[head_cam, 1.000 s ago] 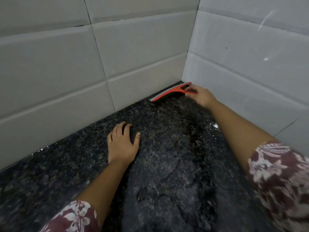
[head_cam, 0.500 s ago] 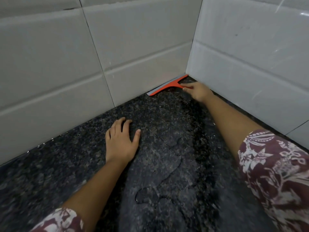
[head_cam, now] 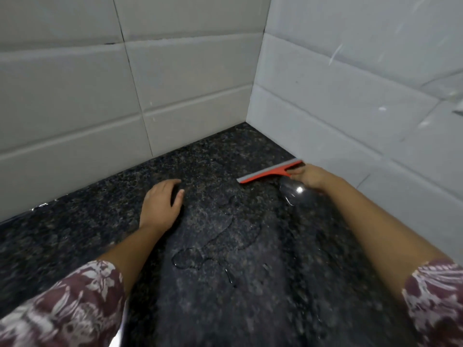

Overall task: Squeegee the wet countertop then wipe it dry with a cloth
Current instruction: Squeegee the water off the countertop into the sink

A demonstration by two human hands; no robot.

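Right hand (head_cam: pixel 310 175) is gripping the orange squeegee (head_cam: pixel 268 173) by its handle, with fingers curling round it. The squeegee's grey blade is lying on the dark wet surface (head_cam: pixel 75 234), and its right end is sitting just beside the white tiled wall (head_cam: pixel 350 108). Left of the squeegee, the left hand (head_cam: pixel 161 204) is resting flat on the surface, fingers loose. A puddle (head_cam: pixel 215 236) is lying near the squeegee, closer to the person.

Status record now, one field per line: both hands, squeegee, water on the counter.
left hand: palm down on the countertop, holding nothing
right hand: grips the squeegee by its handle
squeegee: orange, blade down on the countertop, one end by the right wall
water: puddle between the two arms, nearer than the blade
stage: squeegee pass, countertop wet
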